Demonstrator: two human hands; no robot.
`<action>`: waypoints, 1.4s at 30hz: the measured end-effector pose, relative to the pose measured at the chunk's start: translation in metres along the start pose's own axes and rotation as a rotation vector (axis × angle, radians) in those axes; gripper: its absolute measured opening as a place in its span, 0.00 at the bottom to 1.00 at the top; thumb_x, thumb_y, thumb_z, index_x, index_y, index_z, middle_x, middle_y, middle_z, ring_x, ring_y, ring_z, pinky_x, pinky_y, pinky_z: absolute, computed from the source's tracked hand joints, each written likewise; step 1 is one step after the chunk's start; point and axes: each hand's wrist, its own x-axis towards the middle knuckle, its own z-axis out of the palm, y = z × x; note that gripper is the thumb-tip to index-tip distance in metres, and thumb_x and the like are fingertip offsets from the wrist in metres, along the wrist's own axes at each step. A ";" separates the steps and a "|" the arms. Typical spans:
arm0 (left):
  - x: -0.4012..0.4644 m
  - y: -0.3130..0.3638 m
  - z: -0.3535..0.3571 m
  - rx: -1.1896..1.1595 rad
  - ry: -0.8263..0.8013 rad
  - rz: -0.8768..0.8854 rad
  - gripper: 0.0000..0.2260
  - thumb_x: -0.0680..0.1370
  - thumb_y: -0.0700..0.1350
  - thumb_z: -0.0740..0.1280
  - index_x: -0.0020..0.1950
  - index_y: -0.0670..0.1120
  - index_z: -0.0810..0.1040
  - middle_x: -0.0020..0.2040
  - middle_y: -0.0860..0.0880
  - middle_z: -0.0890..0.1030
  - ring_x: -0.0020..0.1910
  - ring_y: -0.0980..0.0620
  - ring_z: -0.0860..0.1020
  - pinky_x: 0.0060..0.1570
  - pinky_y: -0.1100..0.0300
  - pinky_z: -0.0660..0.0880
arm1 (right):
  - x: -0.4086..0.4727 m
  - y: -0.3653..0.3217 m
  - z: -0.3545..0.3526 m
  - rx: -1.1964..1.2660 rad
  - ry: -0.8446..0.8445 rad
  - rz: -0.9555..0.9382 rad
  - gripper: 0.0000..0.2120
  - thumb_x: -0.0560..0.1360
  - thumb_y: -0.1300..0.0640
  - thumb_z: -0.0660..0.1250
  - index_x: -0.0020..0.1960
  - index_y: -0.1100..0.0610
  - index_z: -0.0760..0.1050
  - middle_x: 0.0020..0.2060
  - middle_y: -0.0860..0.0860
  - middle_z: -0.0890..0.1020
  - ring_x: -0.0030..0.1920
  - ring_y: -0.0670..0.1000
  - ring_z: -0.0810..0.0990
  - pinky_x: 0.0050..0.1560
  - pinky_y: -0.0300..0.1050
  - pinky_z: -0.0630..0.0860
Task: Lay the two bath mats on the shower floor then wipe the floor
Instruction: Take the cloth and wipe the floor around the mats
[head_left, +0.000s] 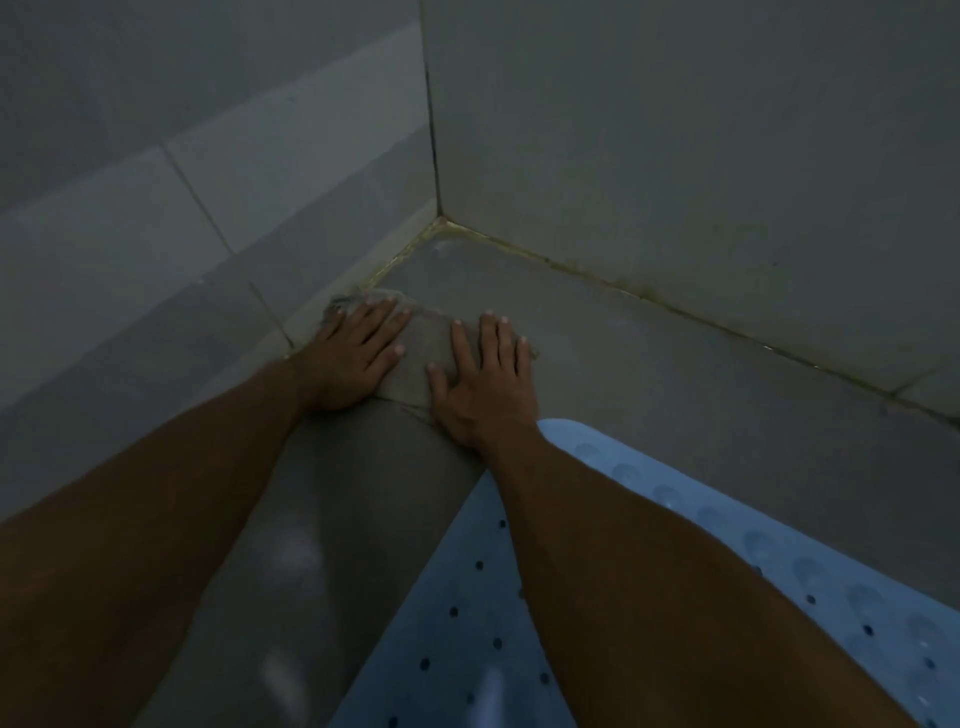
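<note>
Bath mat of pale blue rubber (467, 623), dotted with small dark holes and rows of round suction cups, lies flat on the grey tiled shower floor (649, 374) nearest the camera; its rounded far corner sits just behind the wrist of the right hand (485, 376), and the right forearm crosses over it. Only this one mat shows in the view

Left of the mat, a bare stretch of floor runs between the two forearms, with pale streaks of reflected light on it

Farther on, both hands rest palm-down on a grey, thin wiping cloth (423, 345) spread on the floor. The left hand (353, 353) lies flat on the cloth's left part, fingers straight and slightly spread, tips reaching the cloth's crumpled far edge. The right hand lies flat on the cloth's right part, fingers straight and slightly apart, thumb out to the left. Neither grip is curled round anything; both press the cloth with open palms, and a strip of cloth shows between them

Just left of the left hand stands the grey tiled left wall (156, 218). Beyond both hands the floor narrows into the shower corner (440, 221), where yellowish, stained grout (597, 273) lines the joint with the right wall (701, 156)
</note>
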 end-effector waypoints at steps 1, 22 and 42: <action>0.007 0.010 -0.002 0.000 -0.024 -0.032 0.28 0.82 0.61 0.39 0.79 0.55 0.37 0.80 0.52 0.37 0.79 0.51 0.38 0.77 0.47 0.38 | 0.004 0.009 -0.004 -0.009 -0.009 -0.010 0.33 0.81 0.36 0.43 0.81 0.50 0.42 0.80 0.55 0.40 0.79 0.55 0.35 0.77 0.57 0.35; 0.067 0.277 0.003 -0.042 -0.146 -0.021 0.27 0.83 0.58 0.41 0.80 0.53 0.38 0.79 0.50 0.35 0.78 0.48 0.36 0.75 0.47 0.34 | -0.088 0.235 -0.082 -0.081 -0.049 0.180 0.30 0.80 0.36 0.39 0.80 0.43 0.39 0.80 0.46 0.39 0.79 0.49 0.36 0.76 0.59 0.33; 0.010 0.487 0.046 -0.025 -0.088 0.139 0.29 0.83 0.57 0.44 0.80 0.47 0.38 0.80 0.44 0.37 0.79 0.43 0.38 0.76 0.44 0.36 | -0.264 0.379 -0.123 -0.200 -0.055 0.221 0.30 0.81 0.38 0.37 0.80 0.47 0.36 0.80 0.49 0.38 0.79 0.48 0.36 0.77 0.59 0.36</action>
